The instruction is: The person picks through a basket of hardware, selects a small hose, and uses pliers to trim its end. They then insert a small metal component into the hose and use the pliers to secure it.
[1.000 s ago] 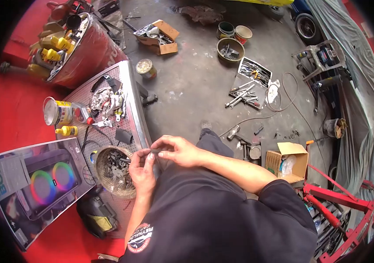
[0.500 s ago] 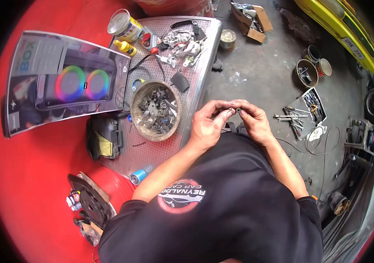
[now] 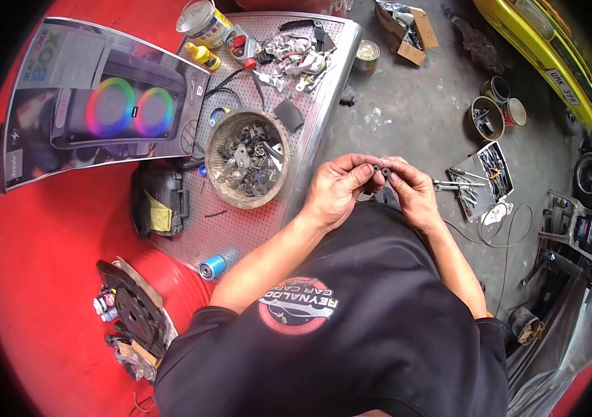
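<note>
Two small dark parts with round, holed ends, like nuts or bushings, are held side by side at my fingertips in front of my chest. My left hand (image 3: 337,189) pinches one small ring-ended part (image 3: 376,168) between thumb and fingers. In my right hand (image 3: 414,193), thumb and fingers close on the other ring-ended part (image 3: 386,172). The fingers of both hands meet around the pieces and hide most of them. To the left of my hands, a round basket (image 3: 244,200) full of loose metal clips and hardware sits on a perforated metal table (image 3: 195,240).
On the table lie a speaker box (image 3: 112,115), a black case (image 3: 160,201), a blue filter (image 3: 212,267), a yellow bottle (image 3: 203,55) and crumpled wrapping (image 3: 296,59). An open toolbox (image 3: 473,198) with wrenches, buckets (image 3: 485,119) and a cardboard box (image 3: 410,52) stand on the floor.
My hands have turned slightly so the holed ends of both small parts now show side by side. The view has shifted a little; the things on the table stay put.
</note>
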`<state>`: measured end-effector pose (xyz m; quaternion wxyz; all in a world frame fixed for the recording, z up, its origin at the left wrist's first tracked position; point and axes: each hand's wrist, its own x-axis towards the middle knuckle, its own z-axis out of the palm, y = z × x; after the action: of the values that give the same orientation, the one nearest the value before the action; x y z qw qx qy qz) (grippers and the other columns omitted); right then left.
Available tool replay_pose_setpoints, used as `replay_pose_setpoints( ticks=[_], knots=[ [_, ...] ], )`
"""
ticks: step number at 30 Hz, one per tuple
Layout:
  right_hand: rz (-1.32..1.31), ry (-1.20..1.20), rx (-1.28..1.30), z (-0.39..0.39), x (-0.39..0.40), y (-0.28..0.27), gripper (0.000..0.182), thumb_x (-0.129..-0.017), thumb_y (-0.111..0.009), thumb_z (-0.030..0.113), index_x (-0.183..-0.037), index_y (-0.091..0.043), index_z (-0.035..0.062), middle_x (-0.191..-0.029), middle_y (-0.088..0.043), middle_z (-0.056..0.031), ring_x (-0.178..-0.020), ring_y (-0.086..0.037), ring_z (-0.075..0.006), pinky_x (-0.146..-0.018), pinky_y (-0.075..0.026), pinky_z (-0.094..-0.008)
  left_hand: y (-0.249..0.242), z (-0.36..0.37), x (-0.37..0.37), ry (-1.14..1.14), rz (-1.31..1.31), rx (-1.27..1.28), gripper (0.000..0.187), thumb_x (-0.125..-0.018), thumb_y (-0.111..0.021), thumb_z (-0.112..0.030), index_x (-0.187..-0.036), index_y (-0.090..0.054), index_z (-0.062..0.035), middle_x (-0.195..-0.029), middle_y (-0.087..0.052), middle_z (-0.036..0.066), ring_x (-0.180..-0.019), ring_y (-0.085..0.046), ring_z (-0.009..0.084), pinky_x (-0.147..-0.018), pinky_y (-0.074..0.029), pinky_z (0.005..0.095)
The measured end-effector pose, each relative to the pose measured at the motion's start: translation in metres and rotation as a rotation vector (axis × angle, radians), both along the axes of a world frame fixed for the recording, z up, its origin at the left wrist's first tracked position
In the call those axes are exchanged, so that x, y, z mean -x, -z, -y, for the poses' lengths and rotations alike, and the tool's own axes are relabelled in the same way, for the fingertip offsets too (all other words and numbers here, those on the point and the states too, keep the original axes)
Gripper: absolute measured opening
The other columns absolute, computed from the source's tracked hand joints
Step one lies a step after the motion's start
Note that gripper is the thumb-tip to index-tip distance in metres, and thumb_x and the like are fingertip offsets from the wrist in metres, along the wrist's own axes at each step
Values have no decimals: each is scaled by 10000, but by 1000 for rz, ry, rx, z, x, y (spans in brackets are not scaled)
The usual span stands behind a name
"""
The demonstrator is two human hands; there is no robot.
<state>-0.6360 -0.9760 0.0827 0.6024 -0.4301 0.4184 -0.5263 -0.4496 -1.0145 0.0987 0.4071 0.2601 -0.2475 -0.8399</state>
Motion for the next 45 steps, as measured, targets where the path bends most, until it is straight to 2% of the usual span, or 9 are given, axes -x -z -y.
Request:
replay_pose_setpoints(
  ticks=[3, 6, 8, 13, 16, 17, 25, 32, 45],
  knots=[
    [-50, 82, -46, -5, -8, 1, 262, -983, -561, 43, -1232, -638, 20, -1108, -633, -55, -1032, -597, -153, -917, -468, -287, 2, -3, -2, -11, 46, -2, 175, -974, -625, -89, -1120, -657, 2, -954, -694, 91, -894, -658, 164, -829, -547, 340],
    [281, 126, -307, -8, -9, -1, 296, -987, -553, 146, -1263, -576, 41, -986, -611, -46, -822, -557, -103, -705, -454, -239, -4, -6, -1, -22, 405, 115, 151, -967, -631, -78, -1094, -637, 4, -936, -691, 75, -876, -652, 140, -815, -538, 305],
    [273, 81, -325, -8, -9, -9, 306, -965, -519, 248, -1200, -541, 53, -822, -553, -19, -601, -423, -67, -519, -341, -218, -5, -12, 1, -73, 504, 228, 139, -983, -598, -97, -1070, -620, 10, -886, -682, 55, -824, -640, 126, -783, -526, 284],
    [321, 4, -355, -15, -19, 6, 297, -1020, -558, 346, -1073, -574, 54, -755, -528, 15, -558, -388, -49, -500, -313, -197, 0, -18, -7, -103, 884, 660, 133, -972, -582, -122, -1005, -630, -2, -861, -646, 114, -755, -644, 200, -711, -519, 328],
    [-228, 30, -378, -16, -36, -8, 330, -1017, -579, 381, -950, -605, 59, -703, -510, 42, -562, -401, -38, -492, -317, -198, 6, -20, -11, -170, 902, 720, 97, -929, -620, -87, -954, -628, 6, -847, -632, 143, -773, -636, 281, -703, -512, 368],
    [-207, 82, -407, -15, -43, -15, 303, -1013, -596, 336, -892, -632, 61, -682, -535, 44, -563, -429, -34, -490, -334, -204, 11, -19, -12, -193, 926, 777, 90, -914, -632, -77, -948, -630, 6, -852, -634, 146, -786, -632, 294, -708, -513, 376],
    [168, 110, -582, 7, -12, -5, 200, -996, -599, 225, -977, -644, 31, -699, -618, -28, -517, -458, -57, -482, -369, -220, 17, 5, 9, -274, 959, 1072, 130, -826, -697, -65, -921, -634, -5, -875, -636, 124, -838, -608, 324, -722, -506, 419],
    [-40, 9, -493, 61, 48, 8, 231, -1008, -601, 244, -910, -654, 42, -667, -560, 27, -487, -424, -52, -455, -326, -227, 17, 34, 69, -291, 1196, 1039, 166, -806, -683, -57, -931, -587, -2, -861, -609, 150, -817, -589, 349, -711, -499, 442],
    [129, -259, -599, 134, 111, 1, 223, -993, -620, 205, -1039, -664, -9, -691, -578, 14, -541, -488, -67, -499, -378, -222, -1, 84, 126, -467, 1289, 1047, 175, -767, -745, -29, -913, -649, -11, -831, -618, 119, -770, -590, 323, -692, -494, 420]
  ],
)
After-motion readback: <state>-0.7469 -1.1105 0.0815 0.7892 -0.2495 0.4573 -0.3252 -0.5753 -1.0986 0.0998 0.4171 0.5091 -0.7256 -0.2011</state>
